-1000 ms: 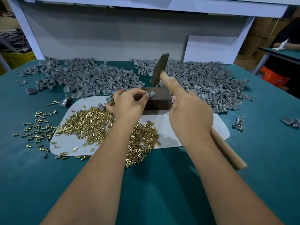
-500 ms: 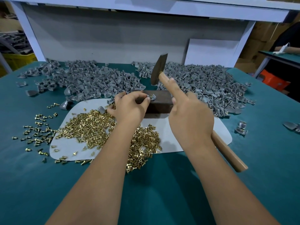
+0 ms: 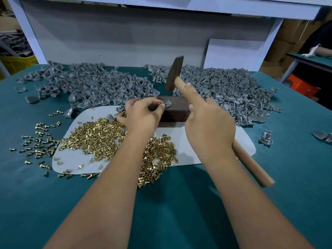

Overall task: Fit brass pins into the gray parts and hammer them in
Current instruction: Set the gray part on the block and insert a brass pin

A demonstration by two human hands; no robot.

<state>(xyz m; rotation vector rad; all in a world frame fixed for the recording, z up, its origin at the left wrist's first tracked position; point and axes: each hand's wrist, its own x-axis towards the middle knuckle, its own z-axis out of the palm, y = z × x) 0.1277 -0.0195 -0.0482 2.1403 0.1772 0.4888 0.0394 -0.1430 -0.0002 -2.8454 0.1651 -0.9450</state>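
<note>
Hammer (image 3: 173, 74): head motion-blurred, edges soft; mid-handle hidden behind right hand (image 3: 209, 126), butt end showing at lower right.
Gray part (image 3: 166, 103) on dark block (image 3: 175, 109): partly covered by fingertips of left hand (image 3: 142, 116); whether a pin sits in it is too small to tell.
Dark block: left end hidden behind left hand.
Brass pins (image 3: 100, 139): centre of heap masked by left forearm.
Yellow bin (image 3: 17, 62): cut off at left edge.
Person at upper right: only a forearm (image 3: 323, 51) in frame.
</note>
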